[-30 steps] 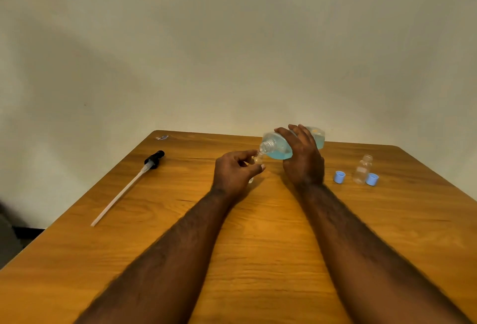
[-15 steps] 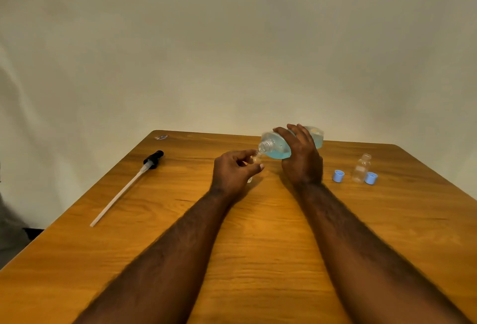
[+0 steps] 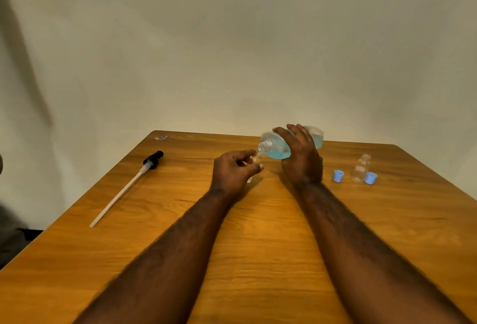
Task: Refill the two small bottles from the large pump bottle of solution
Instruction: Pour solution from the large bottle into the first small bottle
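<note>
My right hand [image 3: 300, 158] grips the large clear bottle [image 3: 277, 146] of blue solution, tipped on its side with its open neck pointing left. That neck touches the mouth of a small clear bottle [image 3: 255, 159], which my left hand [image 3: 235, 171] holds upright on the wooden table [image 3: 258, 233]; my fingers hide most of it. A second small clear bottle [image 3: 361, 168] stands uncapped to the right, with two blue caps [image 3: 338, 176] [image 3: 371, 178] beside it.
The black pump head with its long white tube [image 3: 124, 186] lies on the table's left side. A small scrap [image 3: 161, 138] sits at the far left corner. A plain wall rises behind the table.
Both hands and the bottles hold almost the same pose; the large bottle stays tipped against the small one.
</note>
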